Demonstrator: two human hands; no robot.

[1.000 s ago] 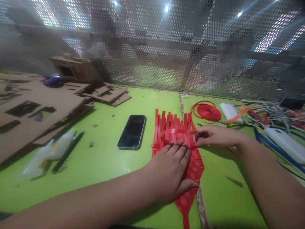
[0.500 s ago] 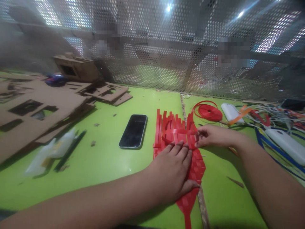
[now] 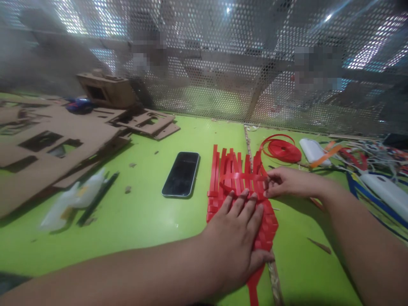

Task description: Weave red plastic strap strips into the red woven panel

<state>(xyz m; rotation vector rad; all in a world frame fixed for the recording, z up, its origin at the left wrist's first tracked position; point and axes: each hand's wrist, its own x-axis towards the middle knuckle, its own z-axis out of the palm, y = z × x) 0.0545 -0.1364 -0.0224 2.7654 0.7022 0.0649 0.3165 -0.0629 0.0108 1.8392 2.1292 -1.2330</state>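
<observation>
A red woven piece of flat ribbon lies on the green table, its loose strip ends fanned out at the far side. My left hand rests flat on the weave with its fingers spread, hiding much of it. At the right edge, my right hand pinches a red ribbon strip that loops across the loose ends. Beyond that hand lies a coil of red ribbon, with turns of it standing loose.
A phone lies left of the weave. Cut cardboard sheets and glue bottles are further left. White devices, cables and coloured strips crowd the right. A perforated metal screen stands behind.
The whole view has shifted slightly. My left hand has slid a little toward me on the weave; my right hand keeps its pinch on the strip.
</observation>
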